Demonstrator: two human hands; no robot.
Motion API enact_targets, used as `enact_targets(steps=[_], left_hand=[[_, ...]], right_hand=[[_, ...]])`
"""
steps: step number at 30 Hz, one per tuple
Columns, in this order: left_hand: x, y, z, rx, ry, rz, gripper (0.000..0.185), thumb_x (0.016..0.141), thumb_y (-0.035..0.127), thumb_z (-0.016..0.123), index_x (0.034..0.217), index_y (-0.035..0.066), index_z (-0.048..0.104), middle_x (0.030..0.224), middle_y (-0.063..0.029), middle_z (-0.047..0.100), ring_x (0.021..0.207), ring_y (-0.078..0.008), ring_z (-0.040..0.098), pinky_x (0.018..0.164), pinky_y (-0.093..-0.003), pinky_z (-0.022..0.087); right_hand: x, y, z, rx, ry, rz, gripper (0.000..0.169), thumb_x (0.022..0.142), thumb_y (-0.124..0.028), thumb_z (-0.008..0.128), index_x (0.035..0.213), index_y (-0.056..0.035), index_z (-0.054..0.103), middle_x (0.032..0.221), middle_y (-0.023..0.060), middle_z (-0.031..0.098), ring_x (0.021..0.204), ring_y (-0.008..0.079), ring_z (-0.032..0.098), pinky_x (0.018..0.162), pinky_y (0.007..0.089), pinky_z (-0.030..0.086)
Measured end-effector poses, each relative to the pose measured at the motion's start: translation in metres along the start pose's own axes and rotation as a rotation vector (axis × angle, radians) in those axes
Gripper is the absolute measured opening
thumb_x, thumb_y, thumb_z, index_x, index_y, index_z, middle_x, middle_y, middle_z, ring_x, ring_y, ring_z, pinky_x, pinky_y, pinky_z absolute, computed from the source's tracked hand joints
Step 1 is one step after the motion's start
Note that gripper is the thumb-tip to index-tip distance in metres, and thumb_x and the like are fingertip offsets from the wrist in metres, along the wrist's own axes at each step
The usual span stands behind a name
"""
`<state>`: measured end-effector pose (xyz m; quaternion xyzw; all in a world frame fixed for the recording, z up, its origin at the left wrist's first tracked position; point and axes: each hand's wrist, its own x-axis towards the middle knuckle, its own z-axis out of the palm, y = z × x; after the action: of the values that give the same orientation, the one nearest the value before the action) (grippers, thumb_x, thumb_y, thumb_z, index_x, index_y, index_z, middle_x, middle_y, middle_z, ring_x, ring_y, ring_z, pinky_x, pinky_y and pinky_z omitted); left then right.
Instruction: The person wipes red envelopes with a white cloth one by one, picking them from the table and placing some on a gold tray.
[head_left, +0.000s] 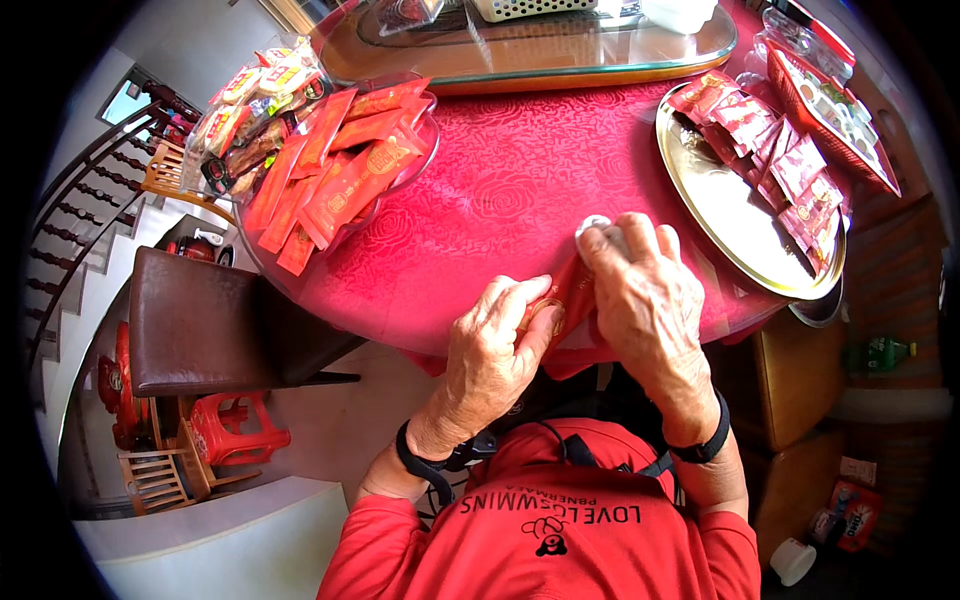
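Observation:
Near the front edge of a table with a red patterned cloth (495, 202), my left hand (499, 337) grips the lower end of a red packet (574, 300) between thumb and fingers. My right hand (649, 300) is closed over the packet's upper part, and a small whitish round object (592, 223) shows at its fingertips; what it is cannot be told. Similar long red packets (360, 180) are heaped in a clear dish at the left. To the right, small dark red sachets (787, 165) lie on a gold-coloured oval tray (712, 202).
Clear bags of wrapped snacks (262, 97) stand at the far left. A glass-topped wooden board (525, 67) holds a white perforated basket (525, 7) at the back. A red plastic basket (832, 120) sits beyond the tray. A brown chair (202, 322) is at the table's left side.

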<state>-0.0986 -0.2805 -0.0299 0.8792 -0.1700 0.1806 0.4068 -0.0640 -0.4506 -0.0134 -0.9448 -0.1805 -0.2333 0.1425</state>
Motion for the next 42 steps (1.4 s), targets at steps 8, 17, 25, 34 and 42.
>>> enact_targets(steps=[8,17,25,34,42], left_hand=[[0.000,-0.002,0.005,-0.016,0.067,0.034,0.031,0.089,0.002,0.071,0.118,0.002,0.060,0.097,-0.0172,0.065,0.085,-0.0372,0.066,0.071,-0.0426,0.054],[0.000,0.003,0.004,-0.010,0.044,0.002,0.024,0.089,0.001,0.071,0.111,0.003,0.061,0.093,-0.0147,0.062,0.083,-0.0343,0.065,0.072,-0.0414,0.053],[-0.002,-0.004,0.003,0.107,0.028,0.120,0.028,0.083,0.002,0.076,0.108,0.003,0.065,0.099,-0.0147,0.060,0.091,-0.0332,0.062,0.079,-0.0418,0.052],[0.002,0.014,-0.008,0.177,-0.119,0.116,0.049,0.069,0.004,0.084,0.115,0.005,0.067,0.108,-0.0127,0.061,0.103,-0.0326,0.060,0.089,-0.0427,0.051],[0.013,-0.008,-0.031,0.464,-0.161,0.277,0.036,0.076,-0.004,0.065,0.108,0.012,0.071,0.116,-0.0034,0.067,0.111,-0.0278,0.060,0.089,-0.0407,0.047]], right_hand=[[-0.025,-0.010,-0.022,0.109,-0.103,-0.072,0.030,0.080,-0.010,0.063,0.109,-0.0067,0.066,0.096,0.0089,0.055,0.086,0.0270,0.058,0.062,0.0358,0.053],[-0.021,0.009,-0.019,-0.100,-0.026,0.046,0.021,0.083,-0.013,0.061,0.102,-0.0079,0.065,0.094,0.0091,0.054,0.088,0.0265,0.059,0.063,0.0373,0.053],[-0.028,-0.001,-0.018,0.226,-0.048,-0.216,0.031,0.078,-0.014,0.062,0.108,-0.0072,0.067,0.097,0.0087,0.055,0.088,0.0266,0.057,0.061,0.0340,0.054],[-0.023,0.012,-0.011,-0.030,0.006,0.016,0.031,0.081,-0.014,0.061,0.111,-0.0084,0.067,0.099,0.0072,0.057,0.089,0.0265,0.058,0.059,0.0358,0.053],[-0.030,0.007,-0.042,0.231,-0.023,-0.081,0.030,0.080,-0.010,0.065,0.110,-0.0091,0.065,0.098,0.0081,0.058,0.083,0.0281,0.059,0.063,0.0377,0.054]])
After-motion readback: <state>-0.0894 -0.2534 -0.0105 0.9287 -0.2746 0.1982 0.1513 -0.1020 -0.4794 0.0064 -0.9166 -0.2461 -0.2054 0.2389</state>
